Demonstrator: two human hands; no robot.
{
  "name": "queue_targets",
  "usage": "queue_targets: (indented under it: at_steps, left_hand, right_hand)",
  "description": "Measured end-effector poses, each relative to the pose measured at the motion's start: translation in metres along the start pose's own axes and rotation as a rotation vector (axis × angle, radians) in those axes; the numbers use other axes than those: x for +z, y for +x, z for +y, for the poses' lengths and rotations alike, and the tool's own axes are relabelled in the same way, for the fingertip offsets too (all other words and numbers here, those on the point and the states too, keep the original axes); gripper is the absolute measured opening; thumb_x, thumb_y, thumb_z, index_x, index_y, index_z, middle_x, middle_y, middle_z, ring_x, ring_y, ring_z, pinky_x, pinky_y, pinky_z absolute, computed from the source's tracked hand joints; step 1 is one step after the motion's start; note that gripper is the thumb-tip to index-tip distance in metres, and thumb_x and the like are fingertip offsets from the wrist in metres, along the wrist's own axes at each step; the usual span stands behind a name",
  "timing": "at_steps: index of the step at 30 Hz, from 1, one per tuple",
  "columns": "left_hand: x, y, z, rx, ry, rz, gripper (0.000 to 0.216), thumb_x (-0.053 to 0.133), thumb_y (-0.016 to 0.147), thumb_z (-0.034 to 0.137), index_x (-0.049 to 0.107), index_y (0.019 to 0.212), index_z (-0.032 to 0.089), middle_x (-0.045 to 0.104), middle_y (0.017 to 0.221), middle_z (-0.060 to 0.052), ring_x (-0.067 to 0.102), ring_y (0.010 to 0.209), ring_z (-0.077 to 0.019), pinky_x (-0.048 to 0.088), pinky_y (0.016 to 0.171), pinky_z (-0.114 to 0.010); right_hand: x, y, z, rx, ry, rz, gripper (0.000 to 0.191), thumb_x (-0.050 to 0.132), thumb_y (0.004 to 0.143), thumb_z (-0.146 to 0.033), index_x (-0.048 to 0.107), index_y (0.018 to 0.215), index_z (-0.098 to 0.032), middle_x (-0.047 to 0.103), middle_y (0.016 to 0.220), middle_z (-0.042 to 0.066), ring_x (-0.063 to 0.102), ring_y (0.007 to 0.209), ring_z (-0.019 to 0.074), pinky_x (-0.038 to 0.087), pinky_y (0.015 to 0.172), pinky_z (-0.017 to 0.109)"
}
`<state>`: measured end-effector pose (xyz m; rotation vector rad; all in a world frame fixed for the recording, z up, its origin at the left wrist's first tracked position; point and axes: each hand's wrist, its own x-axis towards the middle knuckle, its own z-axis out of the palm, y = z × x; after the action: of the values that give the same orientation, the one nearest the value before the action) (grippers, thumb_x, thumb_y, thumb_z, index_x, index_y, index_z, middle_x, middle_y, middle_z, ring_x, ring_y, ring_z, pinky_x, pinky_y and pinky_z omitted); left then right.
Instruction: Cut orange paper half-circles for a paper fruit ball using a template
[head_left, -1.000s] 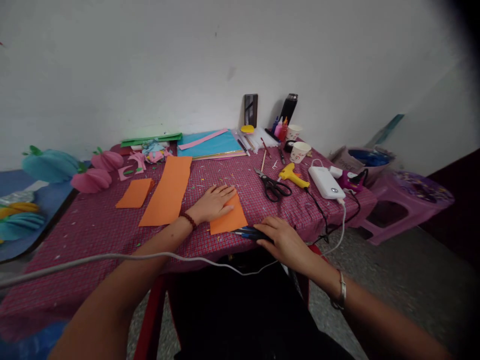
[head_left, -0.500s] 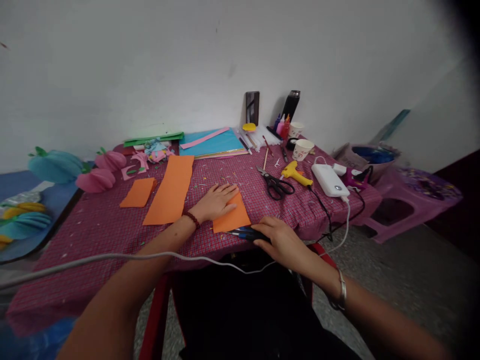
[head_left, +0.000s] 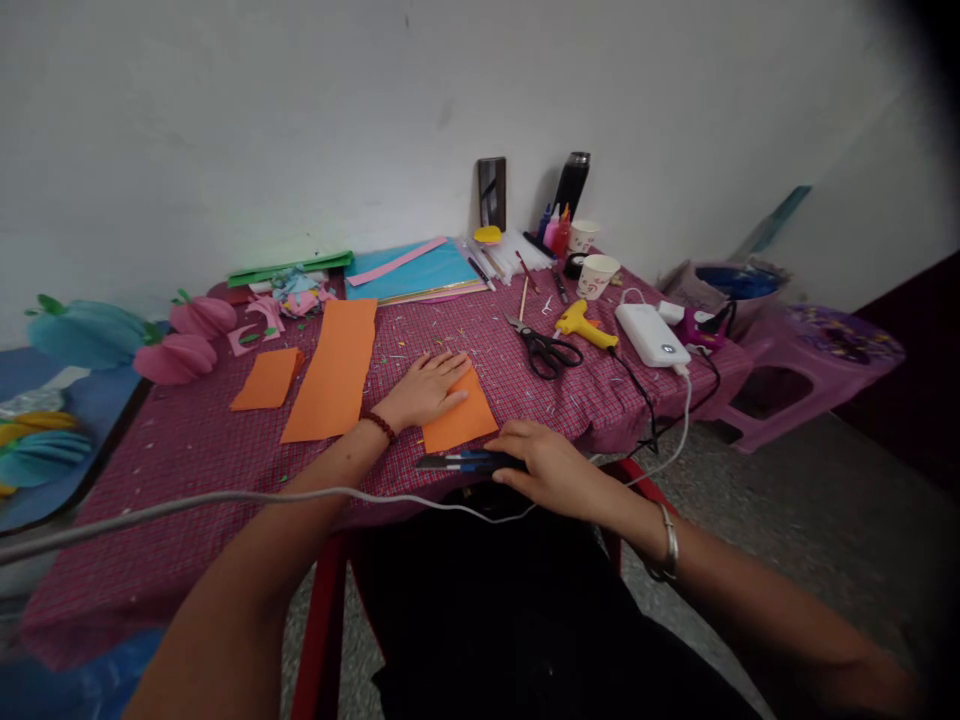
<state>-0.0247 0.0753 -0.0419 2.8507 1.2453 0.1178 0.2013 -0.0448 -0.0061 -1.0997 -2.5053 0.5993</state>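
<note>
At the near edge of the desk (head_left: 225,440), under its pink checked cloth, the right hand (head_left: 551,468) lies over a bundle of dark pens (head_left: 457,462); its fingers (head_left: 517,440) curl down over the far end of them, so that end is hidden and I cannot tell whether they pinch the bundle or only rest on it. How many pens there are is hard to make out; they look slim, with blue and black barrels, and their free ends point left. The left hand (head_left: 424,388) rests flat, fingers spread, on the folded orange paper (head_left: 461,425), a smooth matte sheet with straight edges, just beyond the pens and close to touching them. A long orange strip (head_left: 334,368) and a smaller orange piece (head_left: 266,378) lie further left, apart from both hands. Black-handled scissors (head_left: 544,350), a yellow glue gun (head_left: 589,325) and a white power bank (head_left: 651,334) sit to the right, well past the fingers. A grey cable (head_left: 225,500) crosses the left forearm. Both arms are cut off by the lower frame
</note>
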Motion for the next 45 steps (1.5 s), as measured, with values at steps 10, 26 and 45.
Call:
queue_targets:
  at_steps: [10, 26, 45]
  left_hand:
    - [-0.011, -0.008, -0.003, -0.043, -0.131, 0.236, 0.057, 0.038, 0.094, 0.047, 0.037, 0.144, 0.019, 0.031, 0.155, -0.011, 0.026, 0.142, -0.0254, 0.019, 0.115, -0.048]
    - [-0.017, -0.053, 0.059, -0.154, -0.137, 0.095, 0.044, 0.052, 0.084, 0.025, 0.053, 0.124, 0.006, 0.057, 0.127, -0.020, 0.053, 0.119, -0.0305, 0.041, 0.103, -0.046]
    - [-0.011, -0.089, 0.078, -0.137, -0.162, 0.252, 0.054, 0.059, 0.086, 0.034, 0.044, 0.135, 0.016, 0.054, 0.133, -0.015, 0.050, 0.123, -0.0291, 0.041, 0.103, -0.048]
  right_hand:
    - [-0.034, -0.031, 0.079, 0.278, -0.239, 0.294, 0.028, 0.060, 0.086, -0.026, 0.066, 0.110, -0.015, 0.064, 0.097, 0.010, 0.059, 0.094, 0.0255, 0.048, 0.086, 0.040]
    - [-0.027, -0.021, 0.063, 0.071, -0.158, 0.391, 0.030, 0.055, 0.088, -0.020, 0.060, 0.118, -0.018, 0.061, 0.110, 0.011, 0.056, 0.104, 0.0244, 0.044, 0.091, 0.041]
    - [0.000, 0.028, 0.051, -0.191, -0.061, 0.146, 0.028, 0.052, 0.088, -0.010, 0.064, 0.113, -0.015, 0.063, 0.111, 0.012, 0.057, 0.101, 0.0223, 0.046, 0.091, 0.039]
